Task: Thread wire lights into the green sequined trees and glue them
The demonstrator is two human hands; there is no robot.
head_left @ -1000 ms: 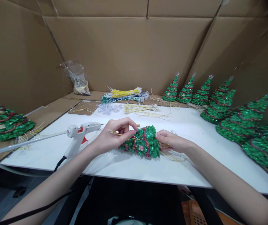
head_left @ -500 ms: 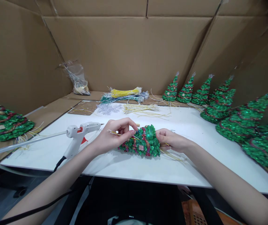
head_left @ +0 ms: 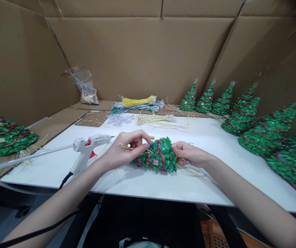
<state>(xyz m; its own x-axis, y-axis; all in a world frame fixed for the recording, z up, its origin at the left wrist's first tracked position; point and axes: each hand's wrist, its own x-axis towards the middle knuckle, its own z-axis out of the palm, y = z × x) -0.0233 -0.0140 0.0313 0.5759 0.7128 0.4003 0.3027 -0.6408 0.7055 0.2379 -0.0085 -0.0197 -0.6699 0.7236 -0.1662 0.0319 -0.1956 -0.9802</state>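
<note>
A small green Christmas tree [head_left: 156,156] with red garland lies on its side over the white board, its base toward the right. My left hand [head_left: 127,150] is closed in a pinch on a thin yellow-and-white wire [head_left: 125,146], whose end meets the tree's surface. At the base, my right hand [head_left: 189,154] is closed on the tree's edge, its fingertips partly hidden behind it. Yellow wires [head_left: 191,171] trail from the base below that hand. Behind my left wrist, the tree's tip is hidden.
A white glue gun [head_left: 82,155] with a long glue stick stands left of my left hand. Wire bundles [head_left: 139,101] and clear plastic pieces [head_left: 119,119] lie at the back. Several finished-looking trees [head_left: 241,113] line the right side; another tree [head_left: 8,134] sits at far left. Cardboard walls [head_left: 137,51] surround the board.
</note>
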